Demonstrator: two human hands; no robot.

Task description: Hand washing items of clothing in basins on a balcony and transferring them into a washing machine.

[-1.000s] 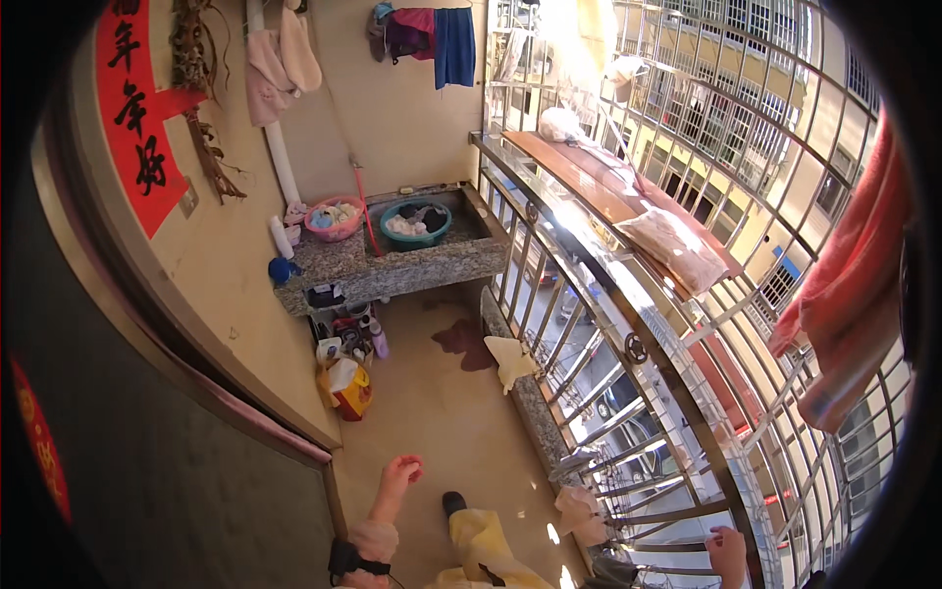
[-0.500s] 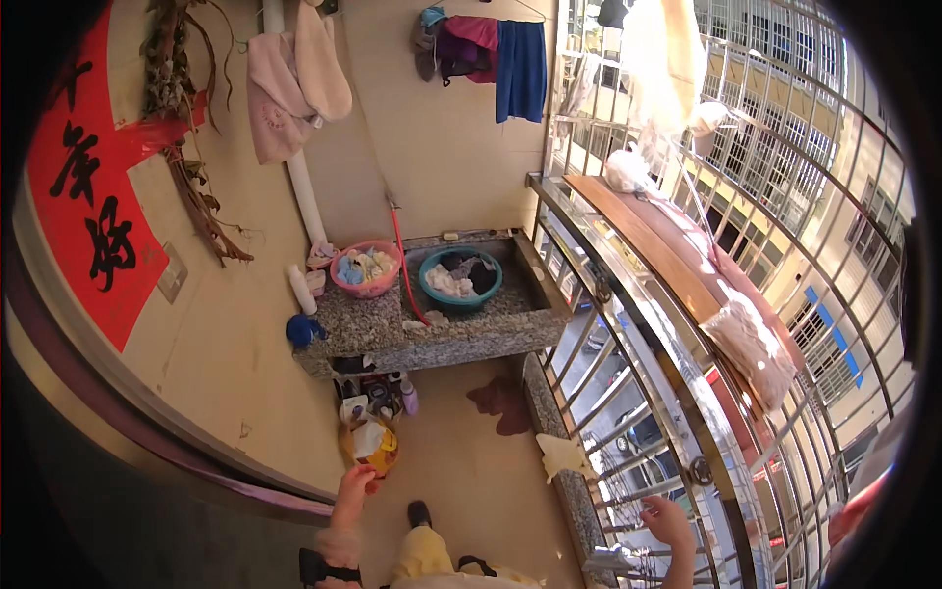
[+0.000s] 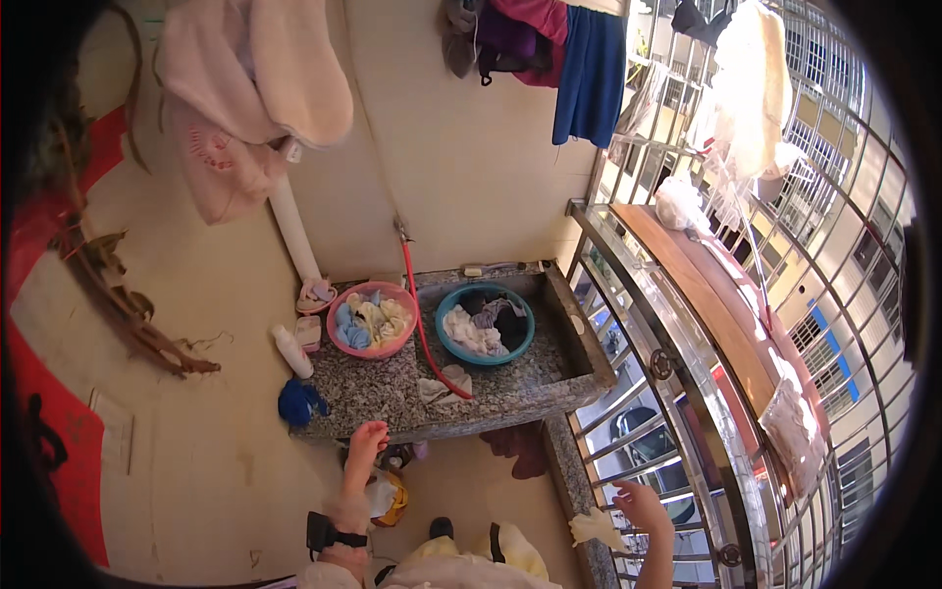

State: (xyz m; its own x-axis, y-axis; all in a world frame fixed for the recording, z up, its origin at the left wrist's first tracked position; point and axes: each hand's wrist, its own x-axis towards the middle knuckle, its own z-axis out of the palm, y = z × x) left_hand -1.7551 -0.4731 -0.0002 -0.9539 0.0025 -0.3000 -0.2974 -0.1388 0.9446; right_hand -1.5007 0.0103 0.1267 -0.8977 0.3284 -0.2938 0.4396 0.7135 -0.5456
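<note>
On stone (image 3: 358, 393), pink basin (image 3: 378, 353) and teal basin (image 3: 486, 361) hold clothes (image 3: 381, 320); left hand (image 3: 366, 442) loosely curled, right hand (image 3: 643, 507) spread.

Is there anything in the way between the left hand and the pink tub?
Nothing visible blocks it. Between the left hand and the pink tub there's only the counter: its front edge and bare top. The red hose passes on the tub's right.

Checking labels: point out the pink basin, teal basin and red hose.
Pink basin (image 3: 378, 353): head view, on its near rim.
Teal basin (image 3: 486, 360): head view, on its near wall.
Red hose (image 3: 421, 335): head view, about midway along it.
</note>
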